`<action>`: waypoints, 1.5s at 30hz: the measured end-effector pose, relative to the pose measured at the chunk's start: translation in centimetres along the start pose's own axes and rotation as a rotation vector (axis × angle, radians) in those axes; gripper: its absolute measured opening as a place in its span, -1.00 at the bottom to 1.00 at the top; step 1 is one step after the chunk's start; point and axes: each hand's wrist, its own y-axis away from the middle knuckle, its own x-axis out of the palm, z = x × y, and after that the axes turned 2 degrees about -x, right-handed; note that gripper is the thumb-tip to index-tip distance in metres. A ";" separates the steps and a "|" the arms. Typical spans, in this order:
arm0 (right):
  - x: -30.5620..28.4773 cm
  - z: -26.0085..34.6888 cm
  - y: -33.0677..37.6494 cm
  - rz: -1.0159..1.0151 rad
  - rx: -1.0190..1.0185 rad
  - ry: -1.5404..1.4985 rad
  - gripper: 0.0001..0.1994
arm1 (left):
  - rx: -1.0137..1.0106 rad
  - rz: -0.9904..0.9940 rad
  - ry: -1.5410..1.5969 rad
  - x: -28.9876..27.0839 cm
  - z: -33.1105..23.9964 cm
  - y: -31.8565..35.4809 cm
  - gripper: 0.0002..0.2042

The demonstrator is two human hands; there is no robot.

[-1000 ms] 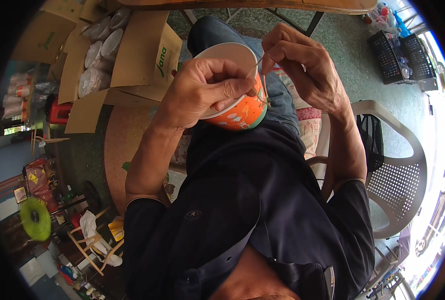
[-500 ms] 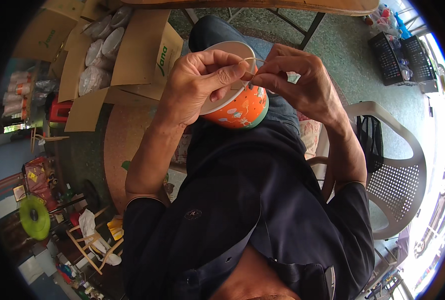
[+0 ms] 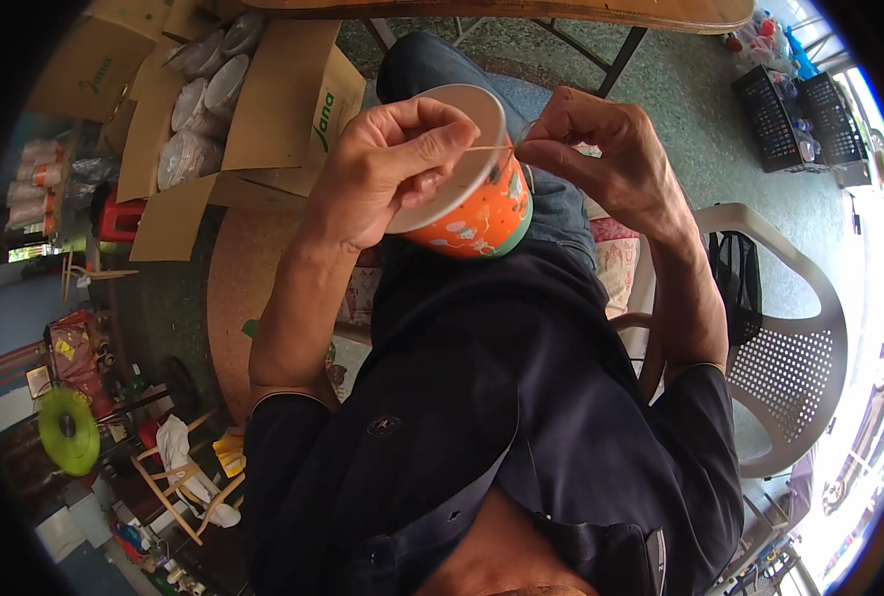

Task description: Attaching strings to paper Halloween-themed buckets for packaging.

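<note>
An orange paper bucket (image 3: 482, 217) with a green base, printed pictures and a white inside rests tilted on my lap, its mouth toward the upper left. Between my hands a thin pale cord (image 3: 492, 148) runs taut across the bucket's rim. My left hand (image 3: 387, 164) pinches one end over the bucket's mouth, thumb against the curled fingers. On the other side of the rim, my right hand (image 3: 601, 149) pinches the cord too, and a small loop of it shows by the fingertips. Whether the cord passes through the bucket wall I cannot tell.
An open cardboard box (image 3: 278, 109) with stacks of wrapped white bowls (image 3: 199, 104) stands at the upper left. A wooden table edge (image 3: 521, 10) crosses the top. To the right are a plastic chair (image 3: 795, 348) and black crates (image 3: 775, 119). A green fan (image 3: 69, 432) is at lower left.
My hands have drawn apart, the left toward the left and the right toward the right. The cord, looped and slack before, is now pulled straight between them.
</note>
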 end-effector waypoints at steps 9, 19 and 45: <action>0.5 2.3 0.7 0.151 0.127 0.132 -0.78 | 0.082 0.136 0.080 1.6 0.3 0.2 -0.65; -0.1 3.1 0.8 0.118 0.240 -0.030 -0.74 | 0.293 -0.122 -0.483 4.1 0.1 1.1 -0.72; 1.3 1.4 0.4 0.021 0.225 -0.270 -0.85 | 0.067 -0.058 0.161 2.1 0.6 0.0 -0.88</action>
